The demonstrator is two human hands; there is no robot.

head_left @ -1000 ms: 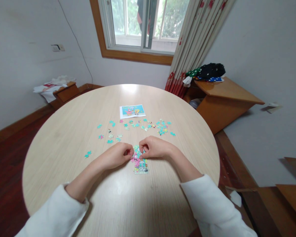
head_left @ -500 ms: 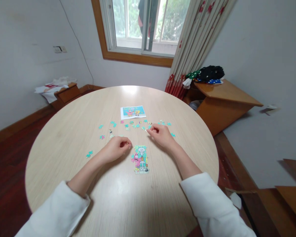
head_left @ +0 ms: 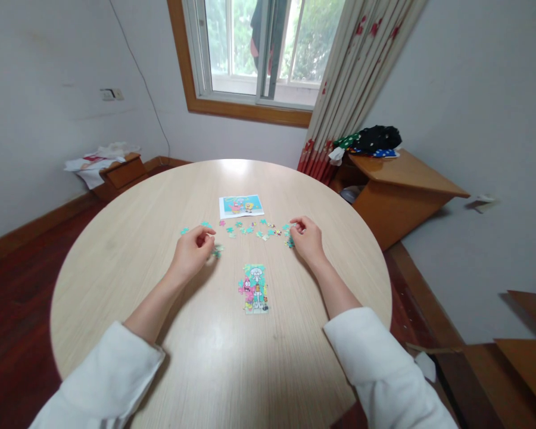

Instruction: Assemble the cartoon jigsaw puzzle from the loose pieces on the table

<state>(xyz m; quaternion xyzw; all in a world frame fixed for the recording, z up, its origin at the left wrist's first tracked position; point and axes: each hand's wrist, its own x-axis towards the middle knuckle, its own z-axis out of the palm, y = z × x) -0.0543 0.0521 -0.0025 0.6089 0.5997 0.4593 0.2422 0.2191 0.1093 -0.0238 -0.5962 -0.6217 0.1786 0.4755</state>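
A partly built cartoon puzzle (head_left: 255,288) lies on the round wooden table (head_left: 116,262) in front of me. Beyond it, several loose turquoise and pink pieces (head_left: 250,229) are strewn in a row, with a printed reference picture (head_left: 241,205) behind them. My left hand (head_left: 190,250) hovers over the pieces at the left of the row, fingers curled in a pinch; I cannot make out what it holds. My right hand (head_left: 307,236) rests at the right end of the row, fingers curled over pieces there.
A low wooden cabinet (head_left: 397,187) with dark clothes (head_left: 375,138) on top stands at the right beside a curtain (head_left: 352,77). A small wooden stand with papers (head_left: 105,164) sits by the left wall. Cardboard (head_left: 518,351) lies on the floor at the right.
Both hands left the built puzzle and moved away from me to the loose pieces, the left to the left side, the right to the right end.
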